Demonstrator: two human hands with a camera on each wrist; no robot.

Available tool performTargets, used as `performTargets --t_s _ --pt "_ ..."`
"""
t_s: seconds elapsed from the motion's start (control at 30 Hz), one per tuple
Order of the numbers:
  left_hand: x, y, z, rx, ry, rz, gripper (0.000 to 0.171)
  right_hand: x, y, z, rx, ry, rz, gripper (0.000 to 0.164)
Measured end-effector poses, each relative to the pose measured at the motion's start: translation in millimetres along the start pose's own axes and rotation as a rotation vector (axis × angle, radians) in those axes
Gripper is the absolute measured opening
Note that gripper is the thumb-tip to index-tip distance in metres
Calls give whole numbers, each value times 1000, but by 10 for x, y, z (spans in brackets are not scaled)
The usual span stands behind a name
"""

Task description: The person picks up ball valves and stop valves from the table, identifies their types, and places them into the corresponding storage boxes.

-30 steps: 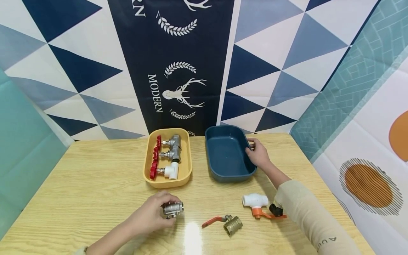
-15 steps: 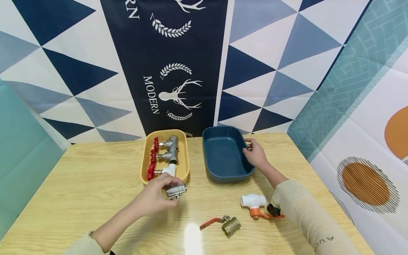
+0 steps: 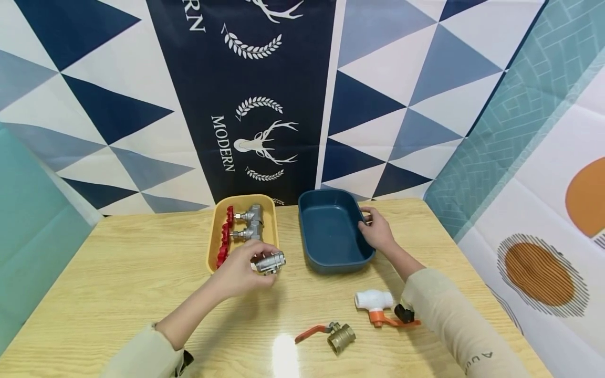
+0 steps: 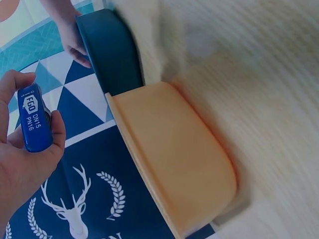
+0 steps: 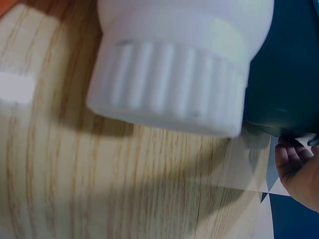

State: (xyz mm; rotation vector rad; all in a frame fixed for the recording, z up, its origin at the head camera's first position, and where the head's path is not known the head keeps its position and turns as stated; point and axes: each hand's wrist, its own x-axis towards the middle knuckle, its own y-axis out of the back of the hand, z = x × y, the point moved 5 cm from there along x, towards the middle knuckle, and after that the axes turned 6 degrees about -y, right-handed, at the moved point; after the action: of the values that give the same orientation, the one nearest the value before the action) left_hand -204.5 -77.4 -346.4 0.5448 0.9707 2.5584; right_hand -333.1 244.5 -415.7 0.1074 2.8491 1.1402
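My left hand holds a silver ball valve in the air near the front right corner of the yellow tray. The left wrist view shows this valve's blue handle, marked DN15 PN16, between thumb and fingers. Silver valves with red handwheels lie in the yellow tray; my left hand hides its front part. At the right side of the dark blue tray, my right hand grips the rim. No objects show inside the blue tray.
A brass valve with a red lever lies at the front of the table. To its right is a white plastic valve with an orange handle, close to my right sleeve. A patterned wall cloth hangs behind both trays.
My left hand has carried the silver ball valve up from the table, forward and slightly right, over the yellow tray's front edge. My right hand stays on the blue tray.
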Motion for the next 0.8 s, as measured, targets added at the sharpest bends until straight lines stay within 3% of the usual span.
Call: performTargets --t_s 0.5,0.8 --pt "335 13 99 4 43 -3 41 -9 16 -16 2 -7 -5 46" --pt "507 7 126 -15 -13 -3 42 -27 6 -16 15 -26 -24 46"
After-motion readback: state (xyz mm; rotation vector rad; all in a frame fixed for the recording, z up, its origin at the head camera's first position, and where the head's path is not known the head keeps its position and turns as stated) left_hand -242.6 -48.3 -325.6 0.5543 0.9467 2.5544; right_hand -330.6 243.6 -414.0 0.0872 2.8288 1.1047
